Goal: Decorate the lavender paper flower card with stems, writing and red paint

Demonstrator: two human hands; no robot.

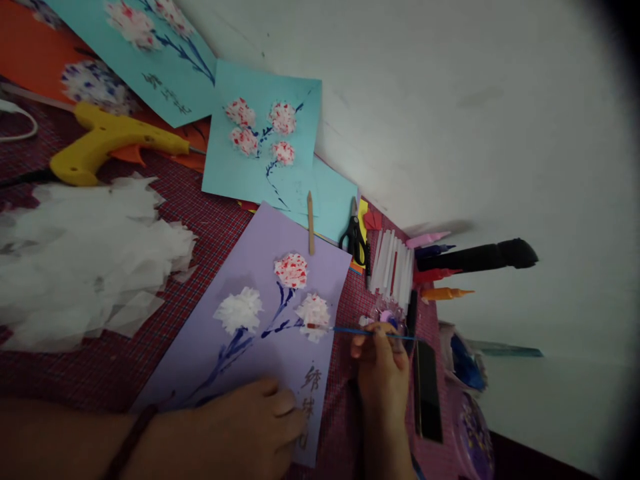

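My right hand (383, 363) pinches a thin blue-handled paintbrush (347, 330). Its red-coated tip lies at a white tissue flower (313, 310) dabbed with a little red. That flower is on a purple sheet (200, 333) with painted dark blue stems and handwritten characters. Two more flowers sit on the sheet: a heavily red-spotted one (291, 271) and a plain white one (239, 311). Across the lower part of the sheet rests my left hand (250, 423), palm down, fingers loosely bent and holding nothing visible.
Left lie a pile of white tissue squares (90, 260) and a yellow glue gun (115, 143). Finished flower cards, including a turquoise one (295, 183), lean at the wall. Scissors (354, 237), a wooden stick (311, 223), glue sticks (391, 267), paint tubes (445, 293) and a phone (428, 393) stand around.
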